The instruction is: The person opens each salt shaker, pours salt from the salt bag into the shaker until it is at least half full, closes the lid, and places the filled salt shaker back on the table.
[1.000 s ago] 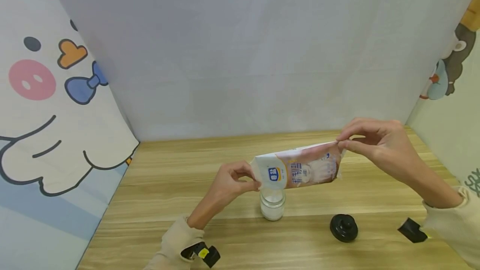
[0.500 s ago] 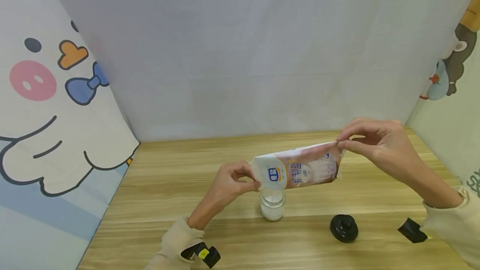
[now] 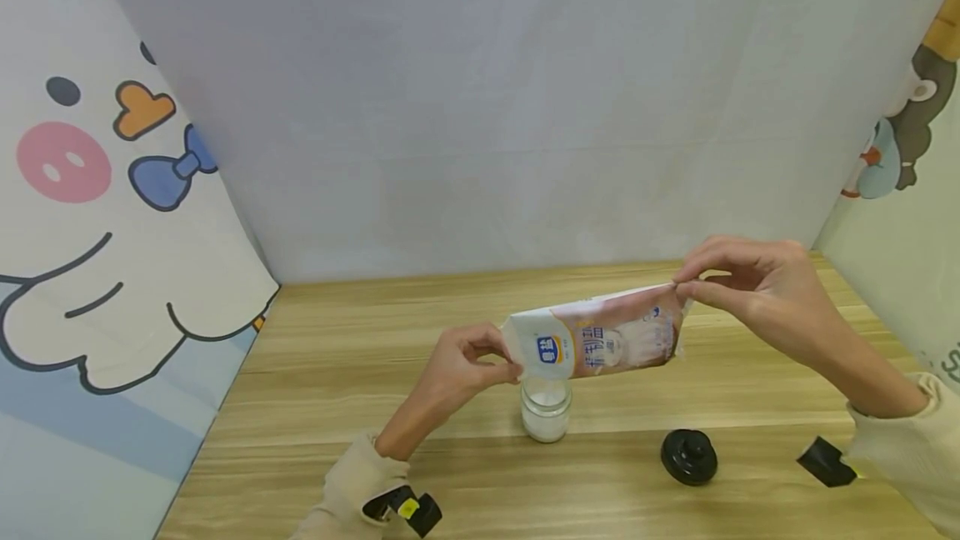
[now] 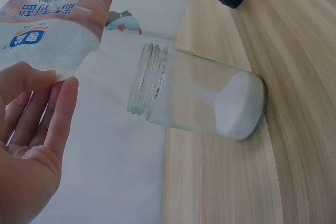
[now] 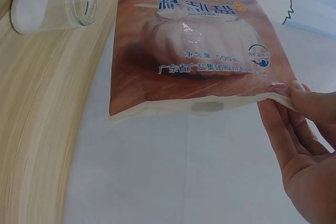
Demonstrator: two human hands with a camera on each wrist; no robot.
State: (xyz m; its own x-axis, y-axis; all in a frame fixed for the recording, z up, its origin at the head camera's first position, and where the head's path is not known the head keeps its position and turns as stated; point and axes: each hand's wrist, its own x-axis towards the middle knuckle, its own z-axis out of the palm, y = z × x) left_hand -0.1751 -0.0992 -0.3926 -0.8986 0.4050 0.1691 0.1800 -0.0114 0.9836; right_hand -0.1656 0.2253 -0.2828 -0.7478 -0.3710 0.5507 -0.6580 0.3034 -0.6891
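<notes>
A salt bag (image 3: pixel 622 338), white and brown with printed lettering, hangs tilted between both hands, its left end lower. My left hand (image 3: pixel 467 367) pinches the bag's lower left corner between thumb and fingers. At the raised far corner, my right hand (image 3: pixel 761 283) pinches the bag's edge. Just beneath the left end stands an open glass jar (image 3: pixel 546 422), partly overlapped by the bag in the head view. White salt (image 4: pixel 239 106) lies heaped in the jar's bottom in the left wrist view, and a faint white streak runs down to it.
A round black lid (image 3: pixel 688 457) with a knob lies on the wooden table (image 3: pixel 337 407), right of the jar. Pale cloth (image 3: pixel 525 107) rises behind the table, and cartoon-printed panels (image 3: pixel 135 273) stand at the sides.
</notes>
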